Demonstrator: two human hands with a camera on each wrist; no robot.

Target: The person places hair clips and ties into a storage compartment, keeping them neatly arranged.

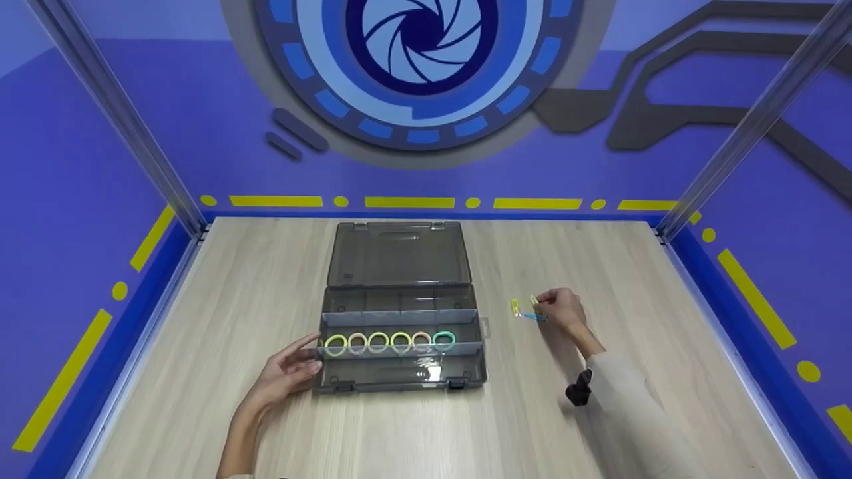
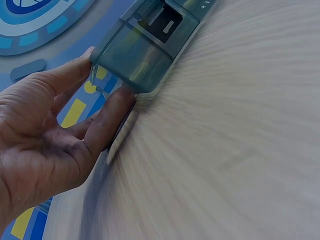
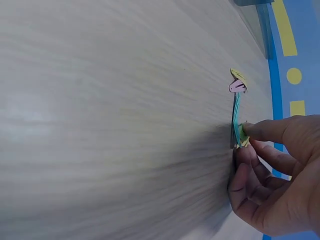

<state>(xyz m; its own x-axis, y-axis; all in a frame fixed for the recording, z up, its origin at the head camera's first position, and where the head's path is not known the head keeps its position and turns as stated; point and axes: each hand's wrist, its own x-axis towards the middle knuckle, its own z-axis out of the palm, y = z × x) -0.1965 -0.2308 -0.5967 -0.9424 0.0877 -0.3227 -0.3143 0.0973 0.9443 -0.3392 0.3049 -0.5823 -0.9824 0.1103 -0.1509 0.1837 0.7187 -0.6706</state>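
A smoky clear plastic storage box (image 1: 399,386) lies with its lid folded back. In its middle row, several yellow, pink and green hair ties (image 1: 379,342) stand side by side. My left hand (image 1: 283,374) holds the box's left end; in the left wrist view, its thumb is at the rim and a finger at the lower corner. Right of the box, my right hand (image 1: 562,309) pinches a small yellow-green hair clip (image 3: 243,132) between thumb and fingers, low over the table. Beside it lie a yellow clip (image 1: 514,307), a pink clip (image 3: 237,86) and a blue-green clip (image 3: 236,115).
The box's see-through lid (image 1: 399,256) lies flat behind it, toward the back wall. Light dividers (image 1: 399,318) split the box into rows. The wood-grain table (image 1: 253,266) is bordered by blue printed walls and metal posts (image 1: 739,126).
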